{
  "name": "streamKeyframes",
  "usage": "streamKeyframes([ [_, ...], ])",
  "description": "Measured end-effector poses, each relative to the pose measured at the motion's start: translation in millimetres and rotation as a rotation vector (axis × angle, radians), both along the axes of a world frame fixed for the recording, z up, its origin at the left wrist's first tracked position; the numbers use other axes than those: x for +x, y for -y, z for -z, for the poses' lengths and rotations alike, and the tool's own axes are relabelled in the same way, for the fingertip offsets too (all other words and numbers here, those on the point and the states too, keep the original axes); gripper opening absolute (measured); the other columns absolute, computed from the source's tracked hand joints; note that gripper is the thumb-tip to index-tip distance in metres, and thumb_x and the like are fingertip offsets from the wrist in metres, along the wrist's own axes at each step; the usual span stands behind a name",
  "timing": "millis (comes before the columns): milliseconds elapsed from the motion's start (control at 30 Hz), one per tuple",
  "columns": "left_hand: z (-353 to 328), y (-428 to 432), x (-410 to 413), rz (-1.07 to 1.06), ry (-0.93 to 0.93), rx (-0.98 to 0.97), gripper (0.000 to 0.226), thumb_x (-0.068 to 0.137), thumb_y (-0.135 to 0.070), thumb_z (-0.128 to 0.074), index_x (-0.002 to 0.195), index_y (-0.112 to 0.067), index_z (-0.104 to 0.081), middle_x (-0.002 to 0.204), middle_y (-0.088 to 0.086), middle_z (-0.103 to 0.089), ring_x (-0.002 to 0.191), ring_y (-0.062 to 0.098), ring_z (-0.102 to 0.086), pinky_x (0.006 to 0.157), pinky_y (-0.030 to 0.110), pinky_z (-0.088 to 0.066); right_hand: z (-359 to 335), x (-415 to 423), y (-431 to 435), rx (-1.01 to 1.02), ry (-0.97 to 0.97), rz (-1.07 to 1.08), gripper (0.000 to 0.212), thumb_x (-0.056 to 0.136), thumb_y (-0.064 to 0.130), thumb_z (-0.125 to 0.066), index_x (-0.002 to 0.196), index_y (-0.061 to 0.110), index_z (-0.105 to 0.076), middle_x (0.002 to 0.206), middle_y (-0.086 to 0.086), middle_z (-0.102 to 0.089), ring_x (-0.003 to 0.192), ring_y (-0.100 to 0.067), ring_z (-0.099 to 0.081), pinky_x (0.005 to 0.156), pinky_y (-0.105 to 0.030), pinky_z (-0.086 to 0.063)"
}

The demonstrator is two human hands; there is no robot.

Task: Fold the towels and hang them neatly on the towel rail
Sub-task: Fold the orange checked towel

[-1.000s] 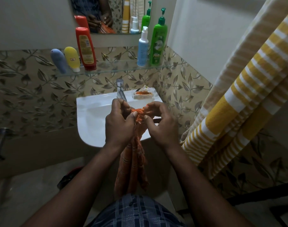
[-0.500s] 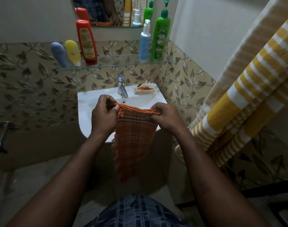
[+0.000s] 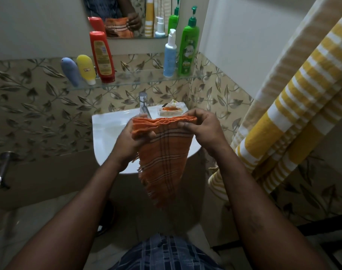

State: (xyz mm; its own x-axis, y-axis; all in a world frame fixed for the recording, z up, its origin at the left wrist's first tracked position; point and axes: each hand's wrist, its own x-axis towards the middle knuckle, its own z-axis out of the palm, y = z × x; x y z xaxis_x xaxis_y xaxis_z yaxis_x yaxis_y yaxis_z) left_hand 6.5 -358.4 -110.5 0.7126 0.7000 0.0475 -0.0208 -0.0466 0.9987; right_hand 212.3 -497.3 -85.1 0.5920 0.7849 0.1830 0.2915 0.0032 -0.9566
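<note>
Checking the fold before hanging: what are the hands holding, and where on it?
The orange towel: left hand grips its top edge's left end, right hand pinches the right end.

Dim indoor light, dark shadowed floor, wide-angle bending at edges, slight softness throughout

One head-worn wide-angle camera looks forward and steeply down, close above the sink [image 3: 108, 133]

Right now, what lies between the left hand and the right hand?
In the head view, the bunched top edge of the orange towel spans from the left hand to the right hand; both grip it.
</note>
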Motion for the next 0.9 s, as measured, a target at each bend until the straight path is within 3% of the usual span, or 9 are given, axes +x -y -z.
streamKeyframes([
  [67,3,3,8,-0.046,-0.008,0.027,0.034,0.082,-0.031,-0.085,0.115,-0.027,-0.077,0.111,0.001,-0.08,0.108,0.025,-0.075,0.09,0.041,-0.063,-7,0,1,0.019,-0.008,0.004,0.019,0.081,0.007,-0.087,0.095,0.007,-0.074,0.09,-0.005,-0.077,0.084,-0.018,-0.075,0.076,-0.034,-0.062],
  [133,-1,7,14,-0.089,0.077,-0.048,0.016,0.092,-0.015,-0.078,0.107,-0.021,-0.081,0.105,0.006,-0.081,0.105,0.033,-0.076,0.085,0.039,-0.064,-12,1,4,0.07,-0.038,0.047,0.02,0.08,0.004,-0.088,0.093,0.011,-0.075,0.087,-0.002,-0.077,0.081,-0.016,-0.076,0.072,-0.029,-0.06],
  [367,-19,7,26,-0.051,0.108,-0.131,0.015,0.104,-0.016,-0.063,0.099,-0.014,-0.078,0.101,0.015,-0.08,0.09,0.03,-0.076,0.076,0.037,-0.062,-16,4,16,0.309,-0.171,0.003,0.032,0.081,0.004,-0.086,0.108,0.013,-0.071,0.102,-0.009,-0.075,0.094,-0.022,-0.073,0.079,-0.033,-0.061],
  [500,-22,8,30,-0.035,0.1,-0.114,0.016,0.104,-0.014,-0.062,0.096,-0.009,-0.075,0.098,0.016,-0.079,0.089,0.035,-0.075,0.072,0.039,-0.063,24,4,23,0.052,-0.248,-0.149,0.04,0.079,0.01,-0.086,0.117,0.017,-0.075,0.119,-0.013,-0.077,0.114,-0.034,-0.072,0.1,-0.055,-0.058],
  [567,-20,4,29,-0.022,0.104,-0.116,0.028,0.099,-0.032,-0.07,0.102,-0.004,-0.075,0.103,0.02,-0.079,0.097,0.043,-0.075,0.081,0.05,-0.065,36,1,25,0.011,-0.256,-0.088,0.026,0.083,0.005,-0.084,0.107,0.016,-0.08,0.116,-0.017,-0.078,0.112,-0.039,-0.073,0.101,-0.062,-0.056],
  [633,-16,-2,23,0.042,0.104,-0.122,0.068,0.082,-0.065,-0.076,0.113,-0.004,-0.074,0.113,0.02,-0.078,0.107,0.04,-0.074,0.089,0.049,-0.064,33,-5,23,0.042,-0.297,-0.021,0.022,0.087,0.001,-0.08,0.098,0.019,-0.082,0.109,-0.012,-0.08,0.106,-0.035,-0.075,0.101,-0.06,-0.057],
  [700,-9,-8,17,0.158,0.059,-0.11,0.087,0.068,-0.078,-0.08,0.122,-0.01,-0.072,0.123,0.017,-0.075,0.114,0.033,-0.073,0.095,0.044,-0.062,26,-8,19,0.089,-0.333,0.041,0.022,0.087,-0.004,-0.078,0.094,0.018,-0.081,0.099,-0.005,-0.081,0.096,-0.025,-0.076,0.098,-0.053,-0.059],
  [767,-1,-5,13,0.22,-0.03,-0.104,0.075,0.066,-0.063,-0.09,0.123,-0.018,-0.072,0.123,0.01,-0.077,0.114,0.029,-0.074,0.099,0.046,-0.06,23,-7,13,0.122,-0.333,0.077,0.02,0.086,-0.002,-0.08,0.097,0.014,-0.08,0.099,-0.006,-0.081,0.094,-0.025,-0.076,0.096,-0.053,-0.06],
  [900,10,5,20,0.016,-0.043,-0.128,0.032,0.079,-0.024,-0.088,0.108,-0.017,-0.077,0.106,0.009,-0.081,0.103,0.032,-0.077,0.1,0.057,-0.059,19,-5,9,0.108,-0.238,0.12,0.02,0.082,0.007,-0.087,0.1,0.009,-0.08,0.098,-0.009,-0.082,0.091,-0.026,-0.078,0.086,-0.048,-0.064],
])
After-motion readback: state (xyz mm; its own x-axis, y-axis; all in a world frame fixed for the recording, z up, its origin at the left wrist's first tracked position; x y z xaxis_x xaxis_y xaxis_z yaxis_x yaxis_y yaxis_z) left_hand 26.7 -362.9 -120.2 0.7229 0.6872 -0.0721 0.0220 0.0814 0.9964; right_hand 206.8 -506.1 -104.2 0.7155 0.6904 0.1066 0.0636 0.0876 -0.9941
